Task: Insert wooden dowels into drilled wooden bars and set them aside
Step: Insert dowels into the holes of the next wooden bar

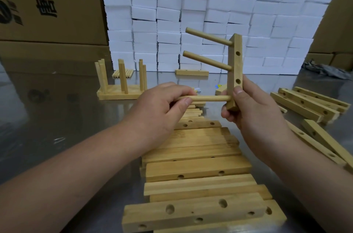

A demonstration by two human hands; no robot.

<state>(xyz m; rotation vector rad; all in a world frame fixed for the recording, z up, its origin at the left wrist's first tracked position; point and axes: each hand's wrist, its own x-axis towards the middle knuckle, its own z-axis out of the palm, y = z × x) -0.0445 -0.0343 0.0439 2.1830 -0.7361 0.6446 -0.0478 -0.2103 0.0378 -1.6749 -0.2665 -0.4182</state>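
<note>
My right hand (254,116) holds a drilled wooden bar (235,64) upright by its lower end. Two dowels (208,37) stick out of the bar to the left, one above the other. My left hand (160,106) grips a third dowel (210,98), which lies level with its tip at the bar's lowest hole. A row of drilled bars (196,158) lies on the table below my hands. Loose dowels (191,113) lie under my left hand. Bars with upright dowels (122,87) stand at the back left.
More drilled bars (305,104) lie to the right, and one bar (192,72) at the back. A small bundle of dowels (122,73) lies behind the standing bars. Stacked white foam blocks (210,23) and cardboard boxes (47,3) wall the far side of the metal table (57,118).
</note>
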